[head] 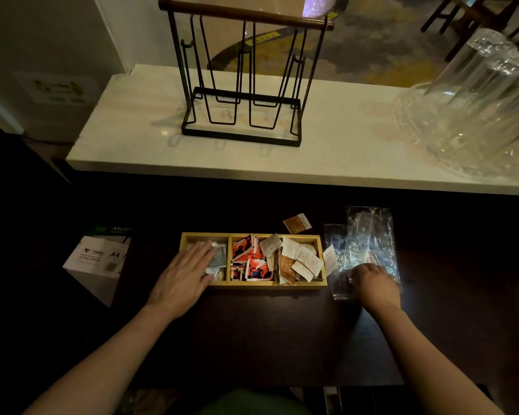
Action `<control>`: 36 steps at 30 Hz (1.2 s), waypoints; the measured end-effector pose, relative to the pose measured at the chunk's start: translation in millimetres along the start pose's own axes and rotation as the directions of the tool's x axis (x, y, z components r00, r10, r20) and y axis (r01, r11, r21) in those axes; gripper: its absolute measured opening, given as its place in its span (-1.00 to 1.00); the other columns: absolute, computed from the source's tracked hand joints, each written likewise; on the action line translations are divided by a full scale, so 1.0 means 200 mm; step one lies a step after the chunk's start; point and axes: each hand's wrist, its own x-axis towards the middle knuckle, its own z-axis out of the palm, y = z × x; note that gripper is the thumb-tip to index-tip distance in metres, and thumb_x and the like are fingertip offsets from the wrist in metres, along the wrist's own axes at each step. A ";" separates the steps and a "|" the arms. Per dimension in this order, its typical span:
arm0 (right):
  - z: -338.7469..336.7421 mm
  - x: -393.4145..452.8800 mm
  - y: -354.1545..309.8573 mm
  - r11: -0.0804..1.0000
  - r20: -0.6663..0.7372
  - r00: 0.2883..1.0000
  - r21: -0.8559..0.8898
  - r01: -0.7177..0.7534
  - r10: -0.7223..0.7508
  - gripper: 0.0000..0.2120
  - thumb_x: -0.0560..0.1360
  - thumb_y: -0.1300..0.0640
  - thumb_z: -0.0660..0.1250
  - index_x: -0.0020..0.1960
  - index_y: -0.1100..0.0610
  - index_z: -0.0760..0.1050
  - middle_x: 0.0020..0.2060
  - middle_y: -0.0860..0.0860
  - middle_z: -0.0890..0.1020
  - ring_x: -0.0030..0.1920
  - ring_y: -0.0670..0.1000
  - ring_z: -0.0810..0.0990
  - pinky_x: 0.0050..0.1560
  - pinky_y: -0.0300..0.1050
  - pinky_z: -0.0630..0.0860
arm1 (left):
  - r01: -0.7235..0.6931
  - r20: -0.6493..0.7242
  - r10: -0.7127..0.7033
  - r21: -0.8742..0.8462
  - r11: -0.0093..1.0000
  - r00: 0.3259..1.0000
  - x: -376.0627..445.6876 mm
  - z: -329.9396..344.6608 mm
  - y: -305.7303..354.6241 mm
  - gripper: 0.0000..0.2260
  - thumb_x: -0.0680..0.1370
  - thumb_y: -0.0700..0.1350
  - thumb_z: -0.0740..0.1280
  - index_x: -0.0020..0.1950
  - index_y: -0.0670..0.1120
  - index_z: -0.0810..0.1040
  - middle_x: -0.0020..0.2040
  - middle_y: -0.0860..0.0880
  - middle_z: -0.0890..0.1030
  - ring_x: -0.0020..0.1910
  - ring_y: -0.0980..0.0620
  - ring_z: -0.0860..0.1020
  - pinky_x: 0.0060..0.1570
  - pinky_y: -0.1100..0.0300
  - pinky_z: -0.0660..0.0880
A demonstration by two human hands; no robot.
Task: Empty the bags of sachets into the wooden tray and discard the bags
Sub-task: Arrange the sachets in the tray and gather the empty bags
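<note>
Wooden tray [253,285]: three compartments, set mid-desk on the dark desk [267,330], long side toward the person. Left compartment: pale sachets, largely covered by the left hand [182,277], which lies flat with straight fingers on the contents and the tray's left rim, gripping nothing. Middle compartment: red sachets [246,260], heaped. Right compartment: white and brown sachets [300,260], piled above the rim, one white sachet leaning over the right wall. One stray brown sachet [297,223] lies on the desk just behind the tray's right rear corner. Clear bags [369,235]: apparently empty, crumpled and overlapping, toward the desk's right side just beside the tray. Right hand [375,284]: fingers curled down onto the bags' near end, seemingly gathering them; how firm the hold is cannot be told. Raised pale counter behind carries a black wire rack [240,85] and glassware [477,109]; a paper box [99,259] stands off the desk's left edge. Risks: slick film may slip and leave a bag behind; dragging the bags could catch the overhanging sachet and tip it out; the stray sachet may be forgotten.
</note>
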 end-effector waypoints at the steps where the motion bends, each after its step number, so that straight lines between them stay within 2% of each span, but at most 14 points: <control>1: 0.00 0.00 -0.01 1.000 -0.003 1.000 0.017 -0.004 0.004 -0.74 0.54 0.17 0.14 0.20 0.12 0.46 0.21 0.09 0.53 0.21 0.13 0.46 0.08 0.01 0.46 | -0.026 0.048 0.025 0.015 1.000 0.999 -0.02 0.02 -0.01 -0.43 0.61 0.20 -0.24 0.53 -0.03 0.11 0.53 -0.05 0.20 0.50 0.01 0.09 0.49 0.05 -0.04; 5: -0.07 -0.04 -0.05 0.983 -0.255 0.966 0.166 0.084 -0.040 -0.68 0.45 0.29 0.28 0.20 0.22 0.50 0.15 0.16 0.56 0.11 0.15 0.53 0.08 0.03 0.50 | -0.050 0.108 0.051 -0.009 0.999 0.993 -0.01 0.02 0.00 -0.18 0.42 0.31 -0.54 0.54 -0.03 0.00 0.54 0.01 -0.03 0.54 0.01 -0.04 0.49 0.06 -0.19; 7: -0.11 -0.04 -0.10 0.957 -0.317 0.938 0.199 0.209 -0.139 -0.59 0.39 0.37 0.27 0.23 0.21 0.49 0.17 0.16 0.55 0.11 0.15 0.55 0.09 0.02 0.52 | -0.042 0.105 0.042 -0.006 0.999 0.994 0.00 0.00 0.01 -0.14 0.42 0.33 -0.53 0.54 -0.05 0.06 0.55 -0.01 0.03 0.54 -0.01 0.01 0.48 0.02 -0.14; 12: -0.16 0.05 -0.21 0.924 -0.104 0.943 0.192 0.332 -0.317 -0.28 0.39 0.41 0.28 0.48 0.07 0.19 0.45 0.06 0.31 0.15 0.14 0.57 -0.13 -0.05 0.57 | 0.020 0.015 -0.019 -0.060 0.998 1.000 0.05 -0.07 0.16 -0.43 0.58 0.18 0.08 0.51 -0.09 0.19 0.53 -0.11 0.20 0.52 -0.06 0.12 0.47 -0.02 -0.01; 14: -0.15 0.09 -0.23 0.923 -0.022 0.946 0.210 0.321 -0.324 -0.24 0.40 0.38 0.32 0.50 0.04 0.11 0.44 0.08 0.32 0.11 0.14 0.59 -0.13 -0.04 0.57 | -0.050 -0.050 0.045 -0.095 0.994 0.998 0.10 -0.14 0.30 -0.41 0.56 0.15 0.14 0.53 -0.06 0.13 0.54 -0.11 0.17 0.51 -0.07 0.13 0.45 0.00 -0.03; 16: -0.14 0.12 -0.25 0.919 -0.003 0.949 0.251 0.305 -0.314 -0.29 0.44 0.32 0.32 0.49 0.03 0.12 0.38 0.11 0.40 0.12 0.14 0.58 -0.02 0.02 0.58 | -0.151 -0.063 0.143 -0.145 0.978 0.988 0.15 -0.20 0.43 -0.37 0.57 0.16 0.14 0.55 -0.02 0.01 0.56 -0.07 0.03 0.53 -0.05 0.04 0.43 0.01 -0.11; 18: -0.14 0.13 -0.26 0.921 -0.018 0.964 0.290 0.259 -0.265 -0.35 0.45 0.32 0.29 0.47 0.04 0.15 0.31 0.14 0.47 0.09 0.13 0.60 0.00 0.00 0.58 | -0.210 -0.046 0.205 -0.198 0.957 0.978 0.21 -0.24 0.53 -0.34 0.57 0.15 0.18 0.56 -0.01 -0.06 0.57 -0.07 -0.06 0.54 -0.03 -0.02 0.49 0.00 -0.05; 21: -0.16 0.13 -0.25 0.932 -0.066 0.970 0.269 0.242 -0.233 -0.49 0.48 0.31 0.29 0.39 0.07 0.30 0.17 0.12 0.57 0.01 0.09 0.61 -0.10 -0.07 0.55 | -0.159 0.044 0.181 -0.301 0.940 0.983 0.29 -0.26 0.61 -0.29 0.56 0.15 0.21 0.55 0.00 -0.12 0.58 -0.07 -0.14 0.54 -0.05 -0.03 0.48 0.01 0.08; 24: -0.22 0.11 -0.22 0.943 -0.211 0.940 0.145 0.300 -0.267 -0.76 0.50 0.23 0.31 0.15 0.08 0.54 0.04 0.04 0.60 -0.04 0.09 0.61 -0.32 -0.15 0.39 | -0.086 0.160 0.157 -0.382 0.920 0.975 0.34 -0.25 0.64 -0.29 0.56 0.14 0.23 0.54 0.07 -0.16 0.57 -0.08 -0.19 0.54 -0.10 -0.04 0.47 -0.06 0.11; 26: -0.27 0.09 -0.20 0.945 -0.350 0.908 0.141 0.295 -0.231 -0.87 0.47 0.20 0.35 0.00 0.11 0.61 -0.07 0.05 0.61 -0.08 0.13 0.60 -0.34 -0.18 0.30 | -0.019 0.159 0.110 -0.485 0.874 0.981 0.38 -0.25 0.62 -0.37 0.60 0.07 0.19 0.55 0.09 -0.12 0.58 -0.05 -0.14 0.54 -0.08 0.00 0.45 -0.03 0.12; 28: -0.30 0.06 -0.19 0.938 -0.455 0.872 0.190 0.292 -0.179 -0.91 0.41 0.21 0.42 -0.08 0.14 0.61 -0.14 0.06 0.62 -0.11 0.14 0.57 -0.30 -0.15 0.33 | 0.038 0.092 0.019 -0.578 0.815 0.996 0.42 -0.26 0.58 -0.46 0.62 -0.01 0.15 0.55 0.04 -0.01 0.57 -0.05 0.02 0.51 -0.05 0.12 0.41 0.05 0.19; 30: -0.33 0.04 -0.21 0.929 -0.510 0.849 0.229 0.292 -0.141 -0.90 0.40 0.19 0.43 -0.09 0.13 0.59 -0.17 0.06 0.62 -0.11 0.13 0.54 -0.24 -0.12 0.36 | 0.045 0.076 -0.002 -0.567 0.822 0.997 0.46 -0.27 0.54 -0.45 0.59 -0.11 0.22 0.54 -0.02 0.07 0.53 -0.07 0.18 0.47 -0.04 0.24 0.37 0.09 0.27; 32: -0.33 0.02 -0.25 0.921 -0.521 0.846 0.263 0.288 -0.116 -0.90 0.42 0.18 0.41 -0.07 0.13 0.58 -0.16 0.06 0.63 -0.10 0.11 0.53 -0.19 -0.08 0.40 | 0.029 0.114 0.034 -0.508 0.861 0.993 0.48 -0.26 0.52 -0.39 0.53 -0.19 0.29 0.53 -0.04 0.12 0.48 -0.09 0.29 0.40 -0.05 0.34 0.32 0.07 0.38; 36: -0.27 0.01 -0.34 0.864 -0.447 0.888 0.400 0.308 -0.110 -0.76 0.44 0.22 0.34 0.10 0.10 0.55 -0.05 0.05 0.56 -0.06 0.07 0.55 -0.17 -0.16 0.42 | -0.006 0.067 0.039 -0.436 0.900 0.997 0.49 -0.22 0.55 -0.48 0.50 -0.14 0.32 0.44 -0.05 0.29 0.29 -0.08 0.52 0.18 -0.03 0.53 0.10 0.09 0.51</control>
